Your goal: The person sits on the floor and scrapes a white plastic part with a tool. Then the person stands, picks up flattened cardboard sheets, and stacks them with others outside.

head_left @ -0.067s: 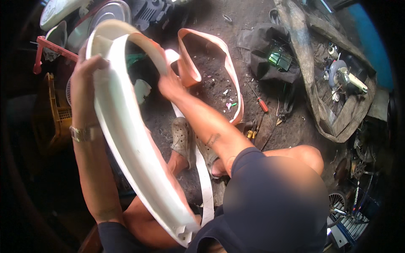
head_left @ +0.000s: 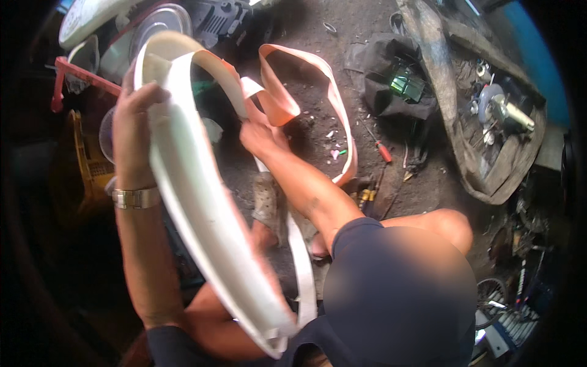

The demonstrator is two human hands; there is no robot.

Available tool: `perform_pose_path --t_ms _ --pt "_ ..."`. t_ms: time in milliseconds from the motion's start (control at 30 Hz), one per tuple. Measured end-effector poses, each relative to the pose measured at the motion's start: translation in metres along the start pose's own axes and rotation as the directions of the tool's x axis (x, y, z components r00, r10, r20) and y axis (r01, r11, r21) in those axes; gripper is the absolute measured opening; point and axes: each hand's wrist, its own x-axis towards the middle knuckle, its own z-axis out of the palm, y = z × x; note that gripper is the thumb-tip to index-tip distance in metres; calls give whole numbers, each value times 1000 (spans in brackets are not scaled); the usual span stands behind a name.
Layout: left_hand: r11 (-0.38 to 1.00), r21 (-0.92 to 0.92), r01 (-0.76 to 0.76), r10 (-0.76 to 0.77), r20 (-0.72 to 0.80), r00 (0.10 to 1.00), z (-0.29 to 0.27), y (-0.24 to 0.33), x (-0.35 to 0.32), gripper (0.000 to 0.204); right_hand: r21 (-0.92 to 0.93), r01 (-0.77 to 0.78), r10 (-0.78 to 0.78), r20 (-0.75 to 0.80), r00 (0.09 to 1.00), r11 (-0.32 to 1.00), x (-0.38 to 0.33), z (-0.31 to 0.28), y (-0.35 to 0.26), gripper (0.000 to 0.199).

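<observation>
A long, curved white plastic trough (head_left: 199, 202) leans across my left side, its lower end near my lap and its upper end bending over at the top. My left hand (head_left: 139, 110) grips its left edge close to that bend, thumb over the inner face. To the right, my right hand (head_left: 262, 139) is closed on a flat pinkish-white plastic strip (head_left: 335, 104), just beside the bent end. The strip loops over the floor, and a white band (head_left: 301, 263) hangs down between my feet. Whether the strip is joined to the trough is hidden by my right hand.
On the dirt floor lie a red-handled screwdriver (head_left: 383, 151) and yellow-handled tools (head_left: 365, 199). A black bag (head_left: 391, 104) and a worn grey sack (head_left: 449, 116) with scrap parts are on the right. A yellow crate (head_left: 88, 168) and a red plastic bar (head_left: 85, 73) are at left.
The trough and my left hand have shifted slightly right. My right hand has moved a little right and down, with the strip in it.
</observation>
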Motion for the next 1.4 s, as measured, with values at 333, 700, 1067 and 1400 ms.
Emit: perform_pose_path --t_ms 333,700,1067,1400 --pt "994 98 43 -36 -78 996 -48 -15 3 59 -230 -28 25 -13 1000 973 73 -26 -70 26" --pt "995 59 83 -77 -102 992 -21 2 -4 61 -383 25 4 74 997 923 106 4 -57 22" --pt "999 34 -41 42 -41 998 24 8 5 64 -291 -15 7 -28 1000 957 102 -10 34 32" --pt "997 60 42 -39 -43 998 28 20 -8 63 -231 -74 43 -136 990 970 92 10 1 25"
